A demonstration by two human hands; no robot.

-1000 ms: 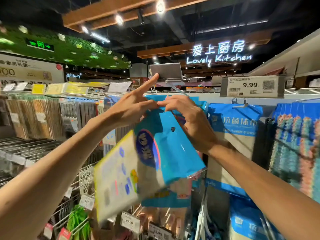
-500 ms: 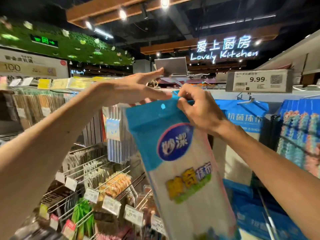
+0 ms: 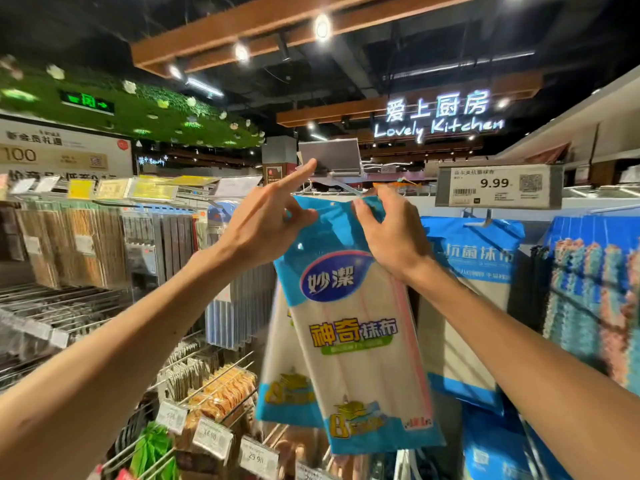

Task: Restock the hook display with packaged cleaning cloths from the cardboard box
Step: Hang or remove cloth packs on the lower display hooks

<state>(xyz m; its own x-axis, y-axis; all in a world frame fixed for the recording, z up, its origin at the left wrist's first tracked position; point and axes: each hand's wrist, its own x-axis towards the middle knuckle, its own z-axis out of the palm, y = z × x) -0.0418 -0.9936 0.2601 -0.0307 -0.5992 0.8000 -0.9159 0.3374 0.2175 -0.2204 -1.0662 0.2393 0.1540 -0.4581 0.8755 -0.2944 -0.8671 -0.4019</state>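
A blue-and-white pack of cleaning cloths [image 3: 353, 327] hangs upright in front of me, its blue top edge at the metal hook [image 3: 341, 187]. My left hand [image 3: 266, 223] pinches the pack's top left corner, index finger stretched up toward the grey label holder [image 3: 330, 157]. My right hand [image 3: 391, 230] pinches the top right corner. Behind it hangs another pack of the same kind [image 3: 287, 382]. The cardboard box is out of view.
To the right hang blue antibacterial cloth packs [image 3: 474, 271] under a 9.99 price tag [image 3: 495, 185], then striped cloths [image 3: 595, 299]. On the left are hooks with chopstick packs [image 3: 69, 244] and lower hooks with price tags [image 3: 211, 434].
The pack has swung from tilted to hanging straight down, front facing me. Both hands stayed at its top edge; my left index finger now points up.
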